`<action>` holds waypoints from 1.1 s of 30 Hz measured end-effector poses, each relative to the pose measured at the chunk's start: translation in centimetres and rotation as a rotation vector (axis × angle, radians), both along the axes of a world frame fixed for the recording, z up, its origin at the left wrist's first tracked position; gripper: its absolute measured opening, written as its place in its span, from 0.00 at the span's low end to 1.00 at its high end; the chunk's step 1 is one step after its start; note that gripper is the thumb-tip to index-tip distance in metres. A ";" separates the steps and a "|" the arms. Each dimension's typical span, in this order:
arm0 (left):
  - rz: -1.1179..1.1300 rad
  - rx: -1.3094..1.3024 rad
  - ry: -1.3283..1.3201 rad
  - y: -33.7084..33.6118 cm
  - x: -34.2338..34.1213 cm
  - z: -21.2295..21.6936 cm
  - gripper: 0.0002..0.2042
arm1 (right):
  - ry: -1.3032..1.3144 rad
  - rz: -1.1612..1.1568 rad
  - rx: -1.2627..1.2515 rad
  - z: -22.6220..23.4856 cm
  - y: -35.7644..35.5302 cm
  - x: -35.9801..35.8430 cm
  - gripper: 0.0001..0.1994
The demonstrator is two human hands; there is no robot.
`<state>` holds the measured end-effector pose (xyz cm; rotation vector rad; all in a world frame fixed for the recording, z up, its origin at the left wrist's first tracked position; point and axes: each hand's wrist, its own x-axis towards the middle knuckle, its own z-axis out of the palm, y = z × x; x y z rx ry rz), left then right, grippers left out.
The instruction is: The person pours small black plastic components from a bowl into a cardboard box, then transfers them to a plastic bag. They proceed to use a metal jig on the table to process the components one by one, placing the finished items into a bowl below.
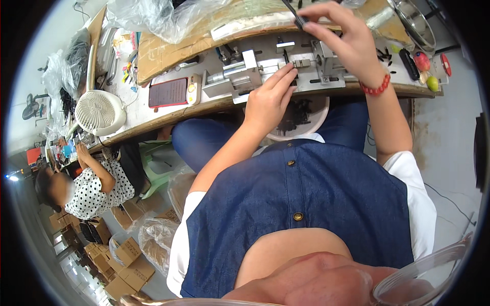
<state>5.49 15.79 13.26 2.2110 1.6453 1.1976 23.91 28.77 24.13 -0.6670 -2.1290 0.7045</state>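
A silver metal bench fixture (250, 69) with blocks and a horizontal shaft stands at the table's front edge. My left hand (268, 104) reaches to its middle, fingers close together, tips at the shaft beside a slim upright black piece (286, 55). What the fingertips pinch is hidden under them. Higher up on the right, my right hand (352, 43) is closed, thumb against forefinger, on a black rod-like piece (300, 21) that runs out of the top of the view. Below the table edge, between my knees, a pale tub (324, 116) holds many small black parts.
Left of the fixture lie a phone (168, 93) and a white fan (100, 112). Cardboard (153, 56) and clear plastic film (168, 18) cover the back. Loose black parts, fruit (433, 83) and a metal bowl (416, 23) are at right. Another person (102, 188) sits far left.
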 end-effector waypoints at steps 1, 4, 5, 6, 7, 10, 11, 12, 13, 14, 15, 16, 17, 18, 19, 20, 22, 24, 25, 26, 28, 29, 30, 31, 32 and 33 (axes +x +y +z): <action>0.002 -0.003 0.026 -0.1 -0.1 0.2 0.16 | 0.015 -0.003 0.020 -0.5 -0.8 0.2 0.10; -0.010 -0.050 0.001 -0.3 -0.3 0.5 0.17 | -0.025 -0.026 0.168 -1.7 -3.2 0.9 0.10; -0.027 -0.066 -0.030 -0.3 -0.5 0.9 0.16 | -0.029 -0.032 0.171 -2.3 -3.8 1.2 0.10; -0.045 -0.083 -0.062 0.0 -0.9 1.4 0.16 | -0.032 -0.038 0.173 -3.0 -4.5 1.3 0.09; -0.059 -0.100 -0.097 0.3 -1.4 2.1 0.15 | -0.026 -0.034 0.146 -3.5 -5.4 1.4 0.09; 0.073 0.320 -0.098 4.1 -3.3 4.4 0.14 | -0.117 -0.048 0.135 -5.2 -7.3 1.6 0.09; 0.136 0.323 -0.091 5.5 -3.4 5.7 0.13 | -0.156 -0.046 0.156 -5.9 -7.6 1.6 0.10; 0.198 0.329 -0.084 6.9 -3.4 7.2 0.11 | -0.190 -0.056 0.174 -6.5 -7.9 1.5 0.10; 0.176 0.300 -0.040 8.8 -3.5 8.5 0.11 | -0.224 -0.062 0.198 -7.0 -8.0 1.2 0.11; 0.155 0.276 0.002 11.1 -3.6 9.7 0.12 | -0.259 -0.067 0.227 -7.4 -7.9 1.0 0.11; 0.130 0.250 0.041 13.0 -3.5 10.3 0.13 | -0.273 -0.071 0.256 -7.9 -7.9 0.6 0.12; 0.150 0.180 0.131 14.6 -3.3 10.7 0.14 | -0.298 -0.078 0.277 -8.2 -7.9 0.4 0.12; 0.179 0.109 0.227 15.8 -3.2 11.1 0.14 | -0.317 -0.076 0.299 -8.4 -7.9 0.0 0.11; 0.209 0.036 0.322 17.1 -3.2 11.1 0.14 | -0.335 -0.074 0.320 -8.6 -7.8 -0.4 0.11; 0.251 0.007 0.410 18.6 -3.2 10.4 0.13 | -0.331 -0.069 0.356 -8.9 -7.6 -0.9 0.11; 0.237 -0.007 0.429 19.5 -3.2 10.2 0.12 | -0.346 -0.073 0.377 -9.1 -7.5 -1.0 0.11; 0.205 -0.030 0.468 20.8 -2.9 10.2 0.11 | -0.377 -0.090 0.424 -9.3 -7.2 -1.2 0.10; 0.191 0.006 0.468 21.2 -2.6 9.9 0.10 | -0.417 -0.108 0.451 -9.5 -7.3 -0.9 0.11; 0.186 0.023 0.468 21.2 -2.5 9.7 0.10 | -0.420 -0.113 0.454 -9.5 -7.4 -0.9 0.11; 0.187 0.015 0.452 21.3 -2.5 9.6 0.10 | -0.422 -0.119 0.457 -9.5 -7.4 -0.8 0.11; 0.197 -0.005 0.427 20.8 -2.7 9.8 0.09 | -0.422 -0.089 0.435 -9.4 -7.1 -0.7 0.12; 0.192 0.008 0.406 20.5 -2.8 10.0 0.10 | -0.410 -0.074 0.414 -8.8 -7.0 -0.7 0.12; 0.187 0.021 0.384 20.2 -3.0 10.0 0.10 | -0.398 -0.058 0.393 -8.2 -6.8 -0.7 0.13; 0.185 0.032 0.362 19.8 -3.3 10.2 0.10 | -0.373 -0.030 0.387 -7.5 -6.1 -0.6 0.14; 0.155 0.029 0.309 19.3 -3.7 10.4 0.10 | -0.319 -0.060 0.433 -6.8 -5.0 -0.5 0.14; 0.126 0.024 0.257 18.8 -4.2 10.7 0.10 | -0.265 -0.088 0.479 -5.9 -3.4 -0.5 0.14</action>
